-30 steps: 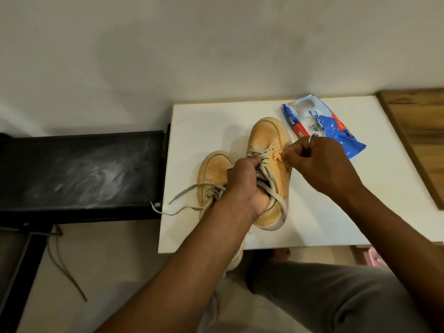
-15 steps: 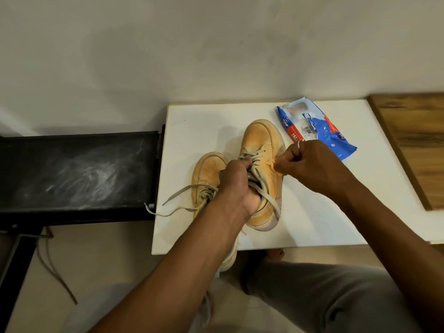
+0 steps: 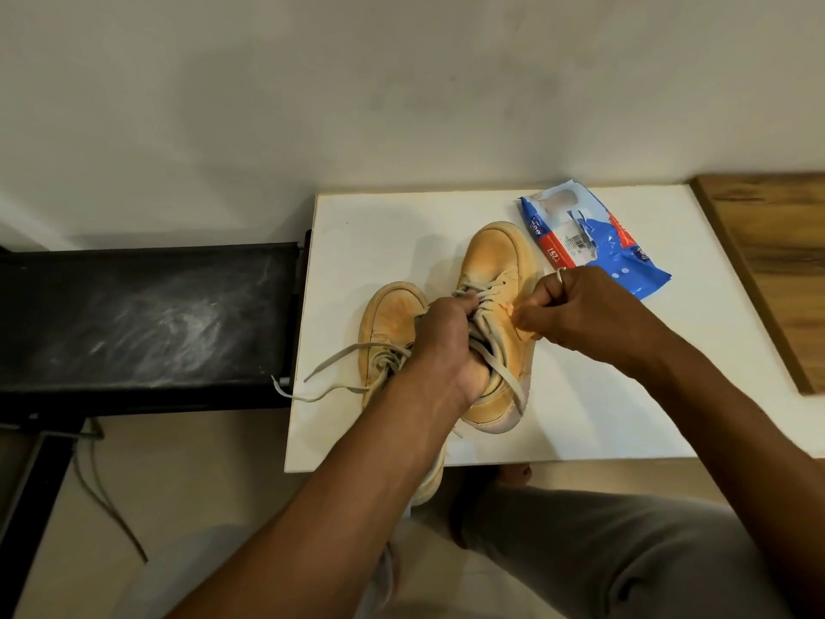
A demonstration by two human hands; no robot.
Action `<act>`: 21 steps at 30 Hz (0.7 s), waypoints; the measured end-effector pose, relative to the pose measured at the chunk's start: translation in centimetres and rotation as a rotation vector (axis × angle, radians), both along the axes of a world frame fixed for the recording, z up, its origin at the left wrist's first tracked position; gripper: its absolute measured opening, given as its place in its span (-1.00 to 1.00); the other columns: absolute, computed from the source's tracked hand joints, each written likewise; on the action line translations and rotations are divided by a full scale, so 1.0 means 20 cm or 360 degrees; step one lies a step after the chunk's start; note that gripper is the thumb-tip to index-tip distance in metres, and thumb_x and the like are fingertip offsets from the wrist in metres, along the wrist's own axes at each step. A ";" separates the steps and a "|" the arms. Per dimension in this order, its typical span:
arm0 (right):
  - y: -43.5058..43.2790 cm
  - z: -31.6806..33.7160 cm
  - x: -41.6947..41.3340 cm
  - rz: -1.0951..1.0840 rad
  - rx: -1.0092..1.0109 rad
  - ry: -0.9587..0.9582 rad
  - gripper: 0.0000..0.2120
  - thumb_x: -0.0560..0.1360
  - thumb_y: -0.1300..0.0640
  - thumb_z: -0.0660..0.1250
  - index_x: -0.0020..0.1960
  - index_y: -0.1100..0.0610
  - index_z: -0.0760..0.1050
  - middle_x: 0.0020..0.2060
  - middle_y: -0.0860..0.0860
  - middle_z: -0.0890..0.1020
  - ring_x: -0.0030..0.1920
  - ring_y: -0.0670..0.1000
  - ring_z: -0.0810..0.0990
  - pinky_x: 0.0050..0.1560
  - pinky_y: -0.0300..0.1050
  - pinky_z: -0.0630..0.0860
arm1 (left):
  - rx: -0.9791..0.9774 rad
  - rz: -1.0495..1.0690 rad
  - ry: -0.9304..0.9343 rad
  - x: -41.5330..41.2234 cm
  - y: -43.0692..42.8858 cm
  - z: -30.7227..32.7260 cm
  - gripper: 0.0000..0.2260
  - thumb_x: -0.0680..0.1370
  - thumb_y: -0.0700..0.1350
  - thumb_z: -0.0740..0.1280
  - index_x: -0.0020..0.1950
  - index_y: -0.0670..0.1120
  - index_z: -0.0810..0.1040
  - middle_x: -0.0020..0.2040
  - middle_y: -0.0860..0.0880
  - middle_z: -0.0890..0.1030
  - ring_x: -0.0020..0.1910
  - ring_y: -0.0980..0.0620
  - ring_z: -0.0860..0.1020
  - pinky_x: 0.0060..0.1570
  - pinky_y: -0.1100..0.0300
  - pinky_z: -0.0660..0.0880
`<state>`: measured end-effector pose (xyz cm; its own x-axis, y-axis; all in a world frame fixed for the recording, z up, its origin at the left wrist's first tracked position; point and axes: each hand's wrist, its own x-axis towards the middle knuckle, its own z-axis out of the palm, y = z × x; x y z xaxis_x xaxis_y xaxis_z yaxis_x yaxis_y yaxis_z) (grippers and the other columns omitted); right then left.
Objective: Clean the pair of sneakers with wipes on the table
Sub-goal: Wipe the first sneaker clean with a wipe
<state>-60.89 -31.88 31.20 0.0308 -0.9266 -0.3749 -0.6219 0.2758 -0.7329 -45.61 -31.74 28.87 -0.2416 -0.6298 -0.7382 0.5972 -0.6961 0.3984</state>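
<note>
Now my left hand (image 3: 446, 341) hooks into the mouth of the tan sneaker (image 3: 495, 256), fingers curled round its tongue and laces. My right hand (image 3: 576, 314) pinches a small yellow-stained wipe (image 3: 528, 335) against that shoe's side, just right of my left knuckles. The second sneaker (image 3: 388, 314) lies just left of my left wrist, its loose laces (image 3: 330, 368) trailing past the edge of the white table (image 3: 366, 234). Just beyond my right hand lies the crumpled blue wipes packet (image 3: 593, 243); I cannot tell what it holds.

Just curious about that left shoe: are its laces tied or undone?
Undone: the laces trail loose across the table and past its left edge.
</note>
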 end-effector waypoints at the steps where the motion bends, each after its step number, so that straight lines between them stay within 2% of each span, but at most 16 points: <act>1: 0.00 0.00 0.00 -0.0035 -0.0002 -0.0011 -0.88 0.45 0.06 0.48 -0.17 0.11 0.65 -0.28 0.01 0.67 -0.21 -0.05 0.63 -0.22 -0.21 0.57 | -0.0011 0.0003 -0.0001 0.00 0.00 0.00 -0.69 0.67 -0.16 0.17 0.33 -0.26 0.55 0.12 -0.33 0.67 0.07 -0.27 0.66 0.17 -0.18 0.56; 6: -0.03 -0.04 0.06 -0.0216 -0.0316 0.0208 -0.88 0.52 0.01 0.40 -0.13 0.04 0.56 -0.24 -0.05 0.61 -0.17 -0.07 0.57 -0.25 -0.29 0.44 | -0.0003 -0.0002 -0.0071 0.00 -0.01 -0.01 -0.71 0.67 -0.14 0.20 0.28 -0.25 0.57 0.10 -0.30 0.68 0.08 -0.26 0.66 0.21 -0.18 0.54; 9: -0.02 -0.02 0.04 -0.0055 -0.0095 0.0126 -0.88 0.49 0.04 0.44 -0.17 0.06 0.60 -0.24 -0.02 0.64 -0.16 -0.05 0.61 -0.23 -0.28 0.50 | 0.0027 0.0032 -0.0059 0.01 -0.01 -0.02 -0.70 0.67 -0.15 0.20 0.31 -0.25 0.55 0.13 -0.30 0.66 0.09 -0.27 0.65 0.15 -0.18 0.56; 11: 0.00 0.00 0.02 0.0014 0.0055 0.0041 -0.90 0.47 0.06 0.46 -0.19 0.07 0.62 -0.27 -0.03 0.65 -0.20 -0.07 0.62 -0.27 -0.29 0.52 | 0.0033 0.0026 -0.0027 0.01 -0.01 -0.02 -0.69 0.67 -0.14 0.18 0.33 -0.26 0.54 0.16 -0.31 0.65 0.13 -0.28 0.64 0.19 -0.20 0.55; 13: 0.01 -0.01 0.02 -0.0028 0.0036 0.0029 -0.90 0.48 0.07 0.46 -0.17 0.08 0.62 -0.27 -0.02 0.65 -0.22 -0.07 0.61 -0.29 -0.28 0.49 | 0.0020 0.0016 -0.0030 0.01 -0.01 -0.02 -0.69 0.67 -0.14 0.19 0.32 -0.26 0.55 0.14 -0.30 0.66 0.12 -0.28 0.65 0.16 -0.18 0.57; 15: 0.00 -0.04 0.03 -0.0177 -0.0122 0.0100 -0.88 0.50 0.05 0.43 -0.15 0.08 0.58 -0.25 -0.02 0.62 -0.20 -0.06 0.59 -0.27 -0.28 0.45 | 0.0013 -0.0001 -0.0055 0.00 -0.02 -0.03 -0.70 0.67 -0.14 0.21 0.30 -0.25 0.56 0.09 -0.29 0.68 0.05 -0.25 0.67 0.05 -0.13 0.60; 17: -0.02 -0.05 0.05 -0.0276 -0.0253 0.0187 -0.88 0.52 0.02 0.41 -0.13 0.04 0.55 -0.24 -0.04 0.59 -0.18 -0.06 0.57 -0.27 -0.29 0.43 | 0.0011 -0.0023 -0.0092 0.00 -0.02 -0.03 -0.70 0.66 -0.13 0.22 0.30 -0.24 0.57 0.08 -0.28 0.68 0.06 -0.25 0.66 0.09 -0.15 0.59; 19: -0.03 -0.04 0.06 -0.0210 -0.0216 0.0175 -0.88 0.51 0.03 0.42 -0.14 0.05 0.57 -0.23 -0.03 0.61 -0.17 -0.05 0.58 -0.26 -0.28 0.45 | 0.0017 -0.0016 -0.0117 0.00 -0.02 -0.04 -0.70 0.66 -0.13 0.22 0.31 -0.24 0.57 0.09 -0.28 0.68 0.07 -0.26 0.66 0.13 -0.16 0.57; 21: -0.01 -0.01 0.05 -0.0068 -0.0049 0.0115 -0.88 0.49 0.05 0.45 -0.18 0.06 0.59 -0.24 -0.01 0.63 -0.19 -0.06 0.59 -0.28 -0.28 0.47 | 0.0025 0.0005 -0.0080 0.01 -0.02 -0.04 -0.69 0.67 -0.14 0.19 0.32 -0.25 0.55 0.12 -0.29 0.67 0.08 -0.26 0.65 0.11 -0.15 0.58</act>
<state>-59.91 -32.16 30.95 -0.0351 -0.9376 -0.3460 -0.6616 0.2813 -0.6951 -45.48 -32.08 28.12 -0.2023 -0.6185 -0.7593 0.5789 -0.7009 0.4167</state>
